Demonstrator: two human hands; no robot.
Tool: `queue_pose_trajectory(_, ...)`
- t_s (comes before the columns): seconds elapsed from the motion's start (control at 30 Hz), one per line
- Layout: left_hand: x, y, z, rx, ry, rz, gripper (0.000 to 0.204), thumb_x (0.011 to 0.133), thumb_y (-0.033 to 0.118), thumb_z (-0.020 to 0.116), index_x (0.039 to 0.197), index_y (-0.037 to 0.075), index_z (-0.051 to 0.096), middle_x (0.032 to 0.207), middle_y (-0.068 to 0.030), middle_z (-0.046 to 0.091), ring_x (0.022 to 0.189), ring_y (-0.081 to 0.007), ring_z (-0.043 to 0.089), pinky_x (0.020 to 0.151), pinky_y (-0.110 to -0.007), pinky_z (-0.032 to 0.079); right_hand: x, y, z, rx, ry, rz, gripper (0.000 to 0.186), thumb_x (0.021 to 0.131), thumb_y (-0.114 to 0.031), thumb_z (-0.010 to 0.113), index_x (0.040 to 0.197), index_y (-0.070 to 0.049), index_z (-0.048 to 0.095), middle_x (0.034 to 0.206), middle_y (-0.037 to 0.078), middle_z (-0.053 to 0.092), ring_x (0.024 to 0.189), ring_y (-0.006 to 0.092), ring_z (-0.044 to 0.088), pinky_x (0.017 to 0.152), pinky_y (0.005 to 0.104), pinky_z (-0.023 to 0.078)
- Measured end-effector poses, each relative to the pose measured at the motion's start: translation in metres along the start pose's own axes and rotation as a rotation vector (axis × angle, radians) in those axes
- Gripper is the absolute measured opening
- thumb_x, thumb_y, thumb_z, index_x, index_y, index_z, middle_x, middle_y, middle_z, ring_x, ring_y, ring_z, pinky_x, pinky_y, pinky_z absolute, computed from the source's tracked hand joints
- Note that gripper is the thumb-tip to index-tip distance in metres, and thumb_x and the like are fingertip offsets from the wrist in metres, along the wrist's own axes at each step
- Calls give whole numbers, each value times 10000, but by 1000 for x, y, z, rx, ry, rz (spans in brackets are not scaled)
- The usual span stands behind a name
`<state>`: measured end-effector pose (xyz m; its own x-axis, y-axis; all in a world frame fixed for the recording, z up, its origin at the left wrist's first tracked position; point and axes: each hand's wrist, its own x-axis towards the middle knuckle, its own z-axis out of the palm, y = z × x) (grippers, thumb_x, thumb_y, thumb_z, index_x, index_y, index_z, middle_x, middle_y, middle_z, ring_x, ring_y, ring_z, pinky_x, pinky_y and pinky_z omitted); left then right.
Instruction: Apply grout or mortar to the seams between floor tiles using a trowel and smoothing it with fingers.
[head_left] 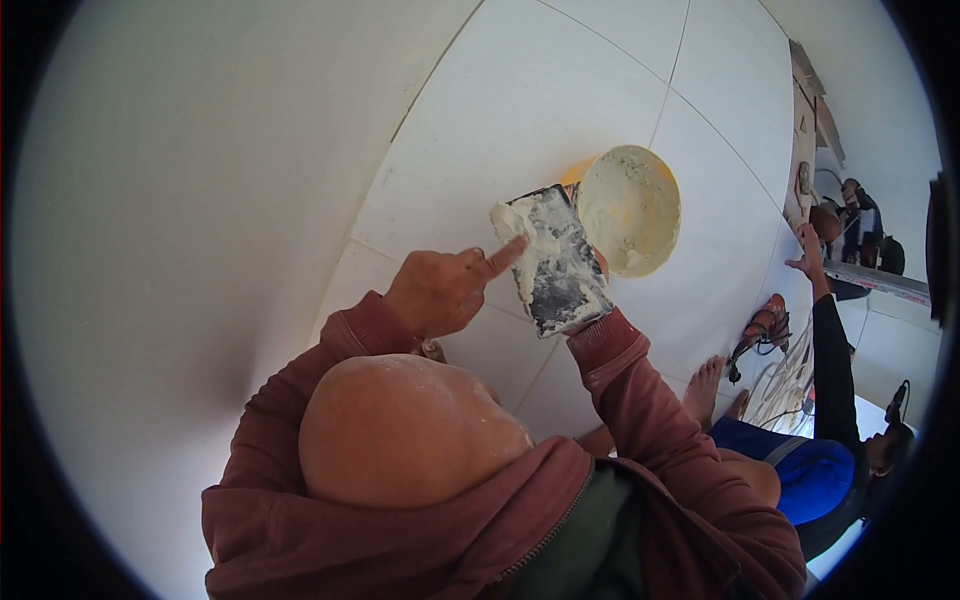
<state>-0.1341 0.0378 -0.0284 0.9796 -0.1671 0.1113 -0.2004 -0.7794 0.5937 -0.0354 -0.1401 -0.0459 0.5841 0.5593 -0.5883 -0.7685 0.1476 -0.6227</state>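
Observation:
My right hand [600, 322] grips a black rectangular plastering float [560, 265] from beneath; its handle and most of my fingers are hidden under it. Pale, thick putty is smeared over the float's upper face, heaped most at the far left corner. My left hand [440, 290] comes in from the left, index finger stretched out and its tip on that putty, the other fingers curled. Just beyond the float, a yellow bucket [672, 215] has pale putty coating its inside.
A bare wall [190, 200] rises close on my left above a white tiled floor [480, 110]. My bent knee [390, 430] is below my left hand. At right are another person's outstretched hand [811, 250], a metal rail [880, 282], and a brown corded object [765, 325].

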Motion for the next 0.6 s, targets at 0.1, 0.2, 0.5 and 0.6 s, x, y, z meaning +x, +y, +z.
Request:
queue_pose_trajectory(0.1, -7, 0, 5, -29, -52, -31, 685, 706, 62, 527, 1339, 205, 306, 658, -48, 490, 470, -212, 503, 424, -330, 432, 6, 12, -17, 688, -301, 184, 483, 873, -398, 408, 1225, -67, 414, 1143, 119, 530, 946, 251, 576, 772, 391, 512)
queue_pose_trajectory(0.2, -14, -3, 5, 26, -177, -16, 674, 710, 81, 536, 1336, 198, 312, 659, -45, 502, 486, -210, 514, 434, -336, 434, -1, 14, -17, 703, 9, 301, 445, 876, -384, 400, 1176, -59, 449, 972, 130, 590, 731, 250, 604, 602, 346, 527)
queue_pose_trajectory(0.5, 2, -5, -17, -410, 171, -149, 661, 694, 50, 553, 1317, 128, 349, 710, -58, 546, 592, -174, 549, 567, -276, 470, 10, 10, -33, 731, -10, 335, 615, 790, -542, 446, 1213, -96, 430, 1100, 164, 536, 879, 328, 561, 699, 443, 490)
queue_pose_trajectory(0.6, 6, -12, -11, -436, 137, -109, 673, 679, 29, 558, 1314, 107, 352, 711, -59, 545, 585, -164, 538, 590, -274, 473, 11, 15, -43, 686, -82, 333, 619, 791, -550, 419, 1212, -97, 434, 1104, 166, 535, 877, 340, 561, 696, 454, 488)
